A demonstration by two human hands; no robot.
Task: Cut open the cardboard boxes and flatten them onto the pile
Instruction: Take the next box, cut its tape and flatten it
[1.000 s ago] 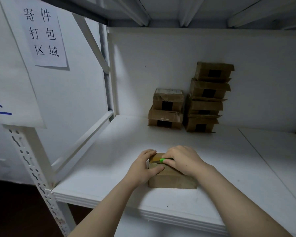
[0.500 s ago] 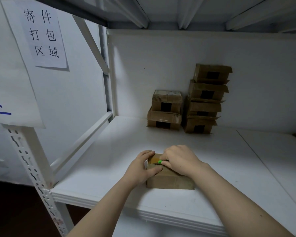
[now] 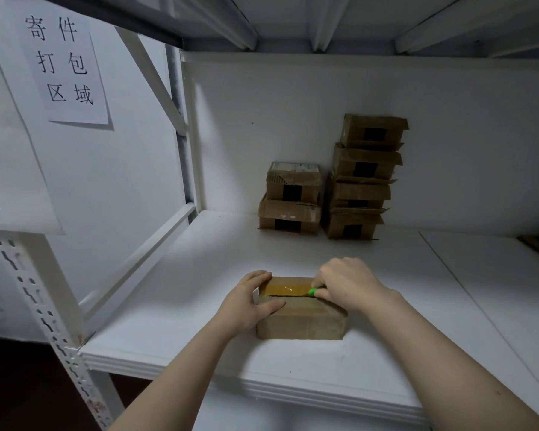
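On the shelf (image 3: 175,306), the box (image 3: 302,321) lies under the right hand (image 3: 349,284) gripping the cutter (image 3: 313,291), with the left hand (image 3: 246,303) holding the box left of that grip and stacked boxes (image 3: 361,178) well behind.

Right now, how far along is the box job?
Done: the tape seam of the near box looks partly slit. In hand: the left hand steadies it while the right hand holds a green cutter at the seam. Left: flattening it, plus six stacked boxes at the back, unflattened.

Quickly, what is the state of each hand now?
Left hand: holds the left end of the small brown cardboard box.
Right hand: grips a small green-handled cutter against the box top.
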